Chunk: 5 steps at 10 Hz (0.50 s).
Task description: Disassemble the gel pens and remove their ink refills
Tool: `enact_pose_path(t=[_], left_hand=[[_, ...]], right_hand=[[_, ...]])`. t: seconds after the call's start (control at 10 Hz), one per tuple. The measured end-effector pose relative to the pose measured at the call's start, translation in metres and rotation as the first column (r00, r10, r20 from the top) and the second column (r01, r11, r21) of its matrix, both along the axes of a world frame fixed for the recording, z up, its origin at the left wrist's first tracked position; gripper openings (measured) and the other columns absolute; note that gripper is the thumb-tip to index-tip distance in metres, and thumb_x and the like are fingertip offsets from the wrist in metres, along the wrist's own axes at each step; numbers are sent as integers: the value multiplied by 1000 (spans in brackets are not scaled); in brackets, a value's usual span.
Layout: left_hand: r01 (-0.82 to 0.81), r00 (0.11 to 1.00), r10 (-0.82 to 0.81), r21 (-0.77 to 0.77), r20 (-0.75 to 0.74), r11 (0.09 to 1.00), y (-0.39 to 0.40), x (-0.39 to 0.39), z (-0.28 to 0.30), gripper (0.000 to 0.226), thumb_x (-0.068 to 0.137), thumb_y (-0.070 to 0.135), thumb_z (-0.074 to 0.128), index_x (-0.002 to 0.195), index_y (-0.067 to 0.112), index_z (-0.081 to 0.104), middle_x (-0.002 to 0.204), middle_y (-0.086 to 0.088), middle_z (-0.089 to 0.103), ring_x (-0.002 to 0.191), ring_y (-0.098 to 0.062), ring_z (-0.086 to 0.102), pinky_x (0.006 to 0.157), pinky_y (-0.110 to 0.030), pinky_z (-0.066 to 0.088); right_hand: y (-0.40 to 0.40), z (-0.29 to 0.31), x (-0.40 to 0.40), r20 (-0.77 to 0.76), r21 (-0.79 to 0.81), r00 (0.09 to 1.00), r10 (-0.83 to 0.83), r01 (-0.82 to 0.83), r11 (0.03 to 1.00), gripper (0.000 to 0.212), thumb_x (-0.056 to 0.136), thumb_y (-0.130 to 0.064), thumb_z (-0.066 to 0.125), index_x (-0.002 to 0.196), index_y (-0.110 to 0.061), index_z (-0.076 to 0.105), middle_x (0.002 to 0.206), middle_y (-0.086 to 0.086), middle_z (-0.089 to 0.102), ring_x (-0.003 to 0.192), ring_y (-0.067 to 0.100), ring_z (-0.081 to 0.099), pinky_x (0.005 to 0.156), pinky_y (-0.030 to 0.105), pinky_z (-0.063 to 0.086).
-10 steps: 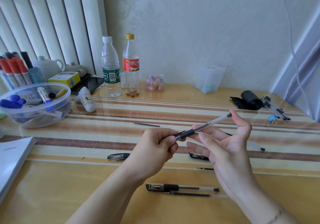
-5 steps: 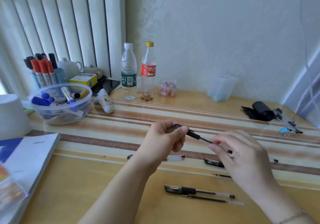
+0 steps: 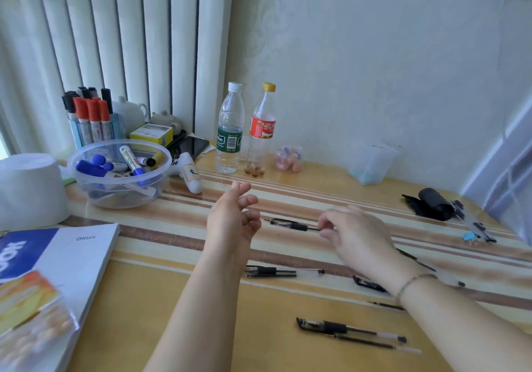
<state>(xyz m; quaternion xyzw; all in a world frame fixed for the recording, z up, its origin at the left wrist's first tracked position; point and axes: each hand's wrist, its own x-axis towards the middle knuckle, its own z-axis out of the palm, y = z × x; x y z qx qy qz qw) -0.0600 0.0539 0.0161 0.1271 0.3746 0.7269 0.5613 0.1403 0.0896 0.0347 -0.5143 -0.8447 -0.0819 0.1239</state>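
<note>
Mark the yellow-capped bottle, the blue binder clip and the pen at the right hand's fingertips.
yellow-capped bottle [image 3: 262, 127], head view, on its red label.
blue binder clip [image 3: 468, 236], head view, on its blue body.
pen [image 3: 296, 225], head view, on its black grip section.

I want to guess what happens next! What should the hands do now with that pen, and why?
Probably the left hand, open and empty, should come back and grip the black end of the pen lying on the table. The right hand already pinches its thin end, so then the two can pull the pen apart.
</note>
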Motion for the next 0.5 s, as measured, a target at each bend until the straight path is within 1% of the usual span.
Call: enact_pose_path(t=[0.1,0.2,0.3,0.4,0.5], left_hand=[[-8,1000,9,-16,29,1000,-1,0,2,24,98,28,49,101,11,66,66,1,57,50,-11,42,51,-23,38],[-23,999,24,-25,45,999,0,-1,2,23,98,25,49,100,10,66,65,1,55,49,-11,40,51,-24,37],[-28,998,29,-21,52,999,0,-2,0,21,98,23,50,100,9,66,64,1,54,48,-11,40,48,-23,37],[-22,1000,22,8,3,1000,1,1,-1,15,95,18,55,89,9,65,63,2,50,47,-9,37,48,-21,34],[11,998,-5,94,-65,995,0,6,-1,19,96,23,57,80,13,61,58,4,46,47,-9,35,49,-22,33]], right_hand=[[16,-16,-28,-9,-4,1000,2,-2,1000,13,96,-33,51,98,-31,63,106,-15,64,104,12,50,71,30,41],[22,-29,-41,-27,-4,999,17,-17,1000,13,96,-32,50,96,-33,62,104,-16,63,105,12,49,76,33,48],[24,-37,-40,28,0,998,54,-54,999,15,95,-35,49,104,-33,61,109,-16,62,106,12,48,77,34,47],[20,-39,-33,54,-8,995,78,-78,997,21,96,-39,46,112,-31,57,113,-15,61,108,12,49,79,32,46],[12,-40,-13,-3,17,994,113,-113,993,27,95,-42,47,118,-32,57,119,-17,59,113,10,48,81,29,46]])
